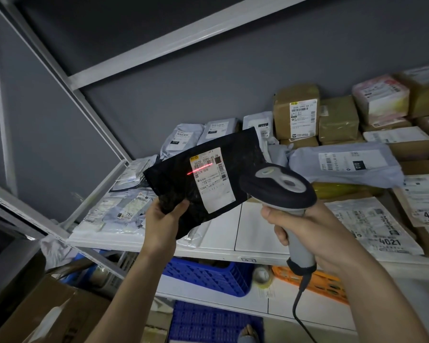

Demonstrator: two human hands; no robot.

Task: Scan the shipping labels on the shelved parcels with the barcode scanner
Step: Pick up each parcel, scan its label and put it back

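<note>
Shelf (263, 233) of white panels holds parcels (342, 125) against grey wall (183, 95).

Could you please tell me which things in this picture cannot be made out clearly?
- Head view: the small print on the shipping label of the black parcel is too small to read.
- The left hand has its fingers hidden behind that parcel; only the thumb shows.
- The barcode scanner faces away, so its window is hidden, and the right hand covers its trigger.
- The cable is cut off by the bottom edge.
</note>
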